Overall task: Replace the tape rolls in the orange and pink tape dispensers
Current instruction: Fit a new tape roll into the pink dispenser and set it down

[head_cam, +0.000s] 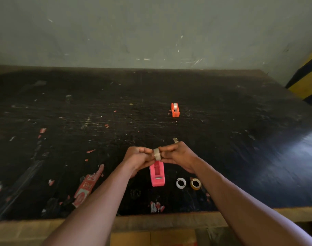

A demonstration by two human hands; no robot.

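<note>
A clear tape roll [157, 154] is held on edge between my left hand [137, 158] and my right hand [178, 155], just above the pink tape dispenser [157, 174]. The pink dispenser lies on the black table with its roll slot open and nothing in it. Farther back stands the orange tape dispenser [175, 109] with a white roll seated in it. To the right of the pink dispenser lie a white roll [180, 183] and a yellowish roll [195, 183], flat on the table.
The black table [240, 139] is scratched and dotted with red and white tape scraps. A red printed label strip [88, 185] lies at the front left. A grey wall rises behind; a yellow-and-black object [309, 80] stands at the far right.
</note>
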